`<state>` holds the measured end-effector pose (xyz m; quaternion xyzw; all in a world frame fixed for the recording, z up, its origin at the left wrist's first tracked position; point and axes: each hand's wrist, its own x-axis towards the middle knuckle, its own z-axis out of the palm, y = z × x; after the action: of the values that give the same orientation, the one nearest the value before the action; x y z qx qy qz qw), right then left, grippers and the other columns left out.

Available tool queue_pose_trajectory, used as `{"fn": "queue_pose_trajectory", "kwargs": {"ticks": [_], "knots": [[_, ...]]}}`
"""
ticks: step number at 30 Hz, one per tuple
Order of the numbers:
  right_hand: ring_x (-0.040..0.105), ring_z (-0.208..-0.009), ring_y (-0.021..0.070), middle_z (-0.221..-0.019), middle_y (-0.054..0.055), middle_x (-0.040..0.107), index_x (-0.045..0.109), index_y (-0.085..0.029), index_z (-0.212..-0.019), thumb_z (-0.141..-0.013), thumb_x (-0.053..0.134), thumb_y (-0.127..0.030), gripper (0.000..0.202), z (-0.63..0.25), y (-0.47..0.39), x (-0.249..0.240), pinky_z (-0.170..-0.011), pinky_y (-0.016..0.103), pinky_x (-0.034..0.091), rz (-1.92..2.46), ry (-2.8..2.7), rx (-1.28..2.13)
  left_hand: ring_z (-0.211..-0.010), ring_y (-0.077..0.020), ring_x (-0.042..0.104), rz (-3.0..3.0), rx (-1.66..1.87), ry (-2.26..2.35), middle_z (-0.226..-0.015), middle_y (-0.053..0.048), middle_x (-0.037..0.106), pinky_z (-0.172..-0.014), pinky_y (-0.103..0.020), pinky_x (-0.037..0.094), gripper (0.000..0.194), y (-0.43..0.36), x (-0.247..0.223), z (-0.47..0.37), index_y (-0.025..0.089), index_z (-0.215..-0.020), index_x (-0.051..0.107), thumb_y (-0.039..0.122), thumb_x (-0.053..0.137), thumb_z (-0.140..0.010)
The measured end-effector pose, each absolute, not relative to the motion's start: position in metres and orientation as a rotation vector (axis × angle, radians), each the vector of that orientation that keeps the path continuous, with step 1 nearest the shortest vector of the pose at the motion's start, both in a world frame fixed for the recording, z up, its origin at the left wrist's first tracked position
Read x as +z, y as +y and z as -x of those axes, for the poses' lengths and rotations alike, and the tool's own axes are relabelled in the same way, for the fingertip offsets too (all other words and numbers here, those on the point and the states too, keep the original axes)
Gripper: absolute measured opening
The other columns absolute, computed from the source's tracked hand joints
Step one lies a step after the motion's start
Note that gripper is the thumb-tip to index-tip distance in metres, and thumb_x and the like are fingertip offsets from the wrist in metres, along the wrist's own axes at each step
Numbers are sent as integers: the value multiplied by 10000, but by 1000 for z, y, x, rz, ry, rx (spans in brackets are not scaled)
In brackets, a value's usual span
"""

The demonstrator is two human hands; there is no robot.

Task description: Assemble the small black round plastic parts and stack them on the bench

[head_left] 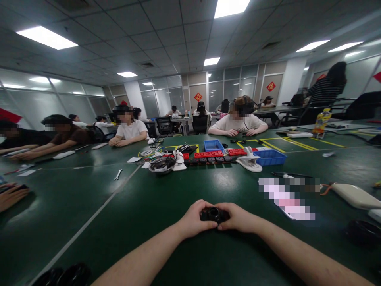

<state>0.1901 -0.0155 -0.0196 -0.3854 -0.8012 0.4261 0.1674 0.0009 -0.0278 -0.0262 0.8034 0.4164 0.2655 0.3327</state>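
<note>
A small black part with a round opening on top (213,214) rests between my two hands, low over the green table (166,198). On its left side my left hand (195,219) is closed, fingers behind and thumb in front. My right hand (236,217) grips the other side the same way, and the two thumb tips nearly meet at its front. Its exact kind cannot be made out, and my fingers cover both of its ends.
Beyond my hands are a dish of cables (162,165), red and black socket strips (208,154), a white clamp stand (250,159) and a blue tray (270,157). A wrench (118,174) lies left; a phone (287,200) and power bank (354,194) lie right. Co-workers sit around.
</note>
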Motion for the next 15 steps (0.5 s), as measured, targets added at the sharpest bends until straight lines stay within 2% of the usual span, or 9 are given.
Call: {"fn": "queue_pose_trajectory", "kwargs": {"ticks": [3,8,15], "knots": [[507,-661,133,-748,-11,571,577,-152,-872,-592,647,-230,299,-189,-16,-20,-582,219,381,1110,-2296,1192,-828,-159,470,-2148,690,1047,-905,-22,491,-701,-253,387,391,-28,-26,0,201,-947,526,344,652,-606],[510,-644,131,-733,-14,567,569,-152,-870,-592,647,-239,302,-190,-14,-22,-553,211,374,1130,-2297,1209,-938,-189,451,-2166,761,981,-999,-41,484,-804,-296,369,455,-27,-25,1,224,-1042,503,375,629,-633],[500,-636,127,-724,-22,563,576,-163,-871,-581,653,-241,310,-190,-11,-28,-541,206,364,1140,-2297,1185,-876,-174,481,-2153,736,1023,-917,-30,517,-781,-291,377,353,-29,-19,0,223,-981,552,328,624,-652]]}}
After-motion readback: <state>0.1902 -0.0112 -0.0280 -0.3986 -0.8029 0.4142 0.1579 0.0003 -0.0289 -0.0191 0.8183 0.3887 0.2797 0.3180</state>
